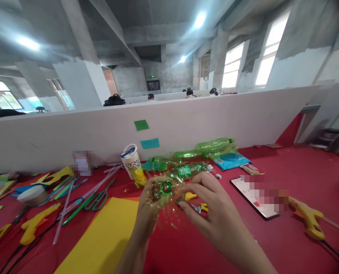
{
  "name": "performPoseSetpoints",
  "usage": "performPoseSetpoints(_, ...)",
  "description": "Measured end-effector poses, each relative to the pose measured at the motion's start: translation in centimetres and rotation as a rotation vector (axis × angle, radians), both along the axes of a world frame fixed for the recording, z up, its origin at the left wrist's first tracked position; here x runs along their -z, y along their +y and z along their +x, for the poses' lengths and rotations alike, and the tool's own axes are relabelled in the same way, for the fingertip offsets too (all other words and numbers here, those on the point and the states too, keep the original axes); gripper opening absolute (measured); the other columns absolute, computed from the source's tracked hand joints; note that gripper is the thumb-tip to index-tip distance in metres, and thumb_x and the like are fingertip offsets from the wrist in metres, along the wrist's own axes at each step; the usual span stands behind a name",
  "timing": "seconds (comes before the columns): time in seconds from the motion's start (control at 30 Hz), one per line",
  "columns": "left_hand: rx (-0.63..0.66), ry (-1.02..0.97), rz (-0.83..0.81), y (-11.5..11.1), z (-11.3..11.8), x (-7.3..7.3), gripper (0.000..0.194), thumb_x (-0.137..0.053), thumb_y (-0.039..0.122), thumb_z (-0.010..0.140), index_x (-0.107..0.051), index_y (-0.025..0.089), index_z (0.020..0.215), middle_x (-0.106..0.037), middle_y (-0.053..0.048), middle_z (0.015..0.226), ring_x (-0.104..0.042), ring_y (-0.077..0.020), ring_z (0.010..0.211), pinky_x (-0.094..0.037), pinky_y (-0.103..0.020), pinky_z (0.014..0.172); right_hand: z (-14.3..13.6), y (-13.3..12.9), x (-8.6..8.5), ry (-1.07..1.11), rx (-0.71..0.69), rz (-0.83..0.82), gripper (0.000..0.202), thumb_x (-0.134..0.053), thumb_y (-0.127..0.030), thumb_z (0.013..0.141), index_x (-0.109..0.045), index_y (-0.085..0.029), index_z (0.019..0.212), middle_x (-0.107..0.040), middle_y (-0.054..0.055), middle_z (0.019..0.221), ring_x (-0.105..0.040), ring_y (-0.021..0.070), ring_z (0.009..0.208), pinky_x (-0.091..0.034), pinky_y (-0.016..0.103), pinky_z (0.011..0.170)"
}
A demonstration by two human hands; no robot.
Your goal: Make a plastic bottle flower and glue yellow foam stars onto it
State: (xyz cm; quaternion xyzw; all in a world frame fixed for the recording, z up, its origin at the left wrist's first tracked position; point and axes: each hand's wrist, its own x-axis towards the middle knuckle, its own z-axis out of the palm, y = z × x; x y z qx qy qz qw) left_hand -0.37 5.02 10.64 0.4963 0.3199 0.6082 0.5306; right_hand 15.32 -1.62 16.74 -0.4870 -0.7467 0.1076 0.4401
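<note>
Over the middle of the red table, my left hand holds a cut green plastic bottle top. Its round neck opening faces me, and thin clear-green strips spread out around it. My right hand is closed at the right side of this piece, with thumb and fingertips pinching at one of the strips; the exact contact is hard to make out. Just behind the right fingers lie a yellow-handled cutter and another small yellow-handled tool, both partly hidden.
Green bottles lie against the white partition, beside a blue packet. A paper cup stands behind my left hand. Yellow sheets, scissors and a yellow glue gun are left; a phone and another glue gun right.
</note>
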Motion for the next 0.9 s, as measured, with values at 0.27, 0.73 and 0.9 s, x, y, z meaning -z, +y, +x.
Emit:
performPoseSetpoints(0.27,0.084,-0.073,0.03,0.2,-0.4,0.8,0.035,-0.071,0.017,0.064,-0.061,0.025,0.097,-0.068,-0.002,0.101,-0.063,-0.0204,0.092,-0.049,-0.029,0.076,0.0,-0.4,-0.2,0.076,-0.012,0.007,0.01,-0.055,-0.019,0.085,-0.061,-0.022,0.093,-0.056,0.002,0.093,-0.052,0.0172,0.089,-0.043,0.03,0.078)
performPoseSetpoints(0.73,0.069,-0.052,-0.026,0.8,-1.5,1.0,0.042,-0.072,0.014,0.066,-0.06,0.022,0.105,-0.069,-0.002,0.09,-0.065,-0.0179,0.079,-0.051,-0.029,0.071,4.3,1.5,1.4,-0.191,0.274,-0.194,0.02,-0.038,-0.031,0.094,-0.056,-0.023,0.1,-0.061,-0.002,0.068,-0.052,0.0131,0.053,-0.034,0.023,0.049)
performPoseSetpoints(0.9,0.079,-0.057,-0.081,-0.4,-3.4,1.8,0.039,-0.071,0.014,0.068,-0.061,0.023,0.105,-0.067,0.0,0.084,-0.063,-0.0136,0.07,-0.051,-0.028,0.069,5.2,2.8,9.6,-0.595,0.283,-0.401,0.017,-0.047,-0.014,0.084,-0.063,-0.016,0.081,-0.068,0.01,0.079,-0.062,0.0223,0.07,-0.037,0.028,0.057)
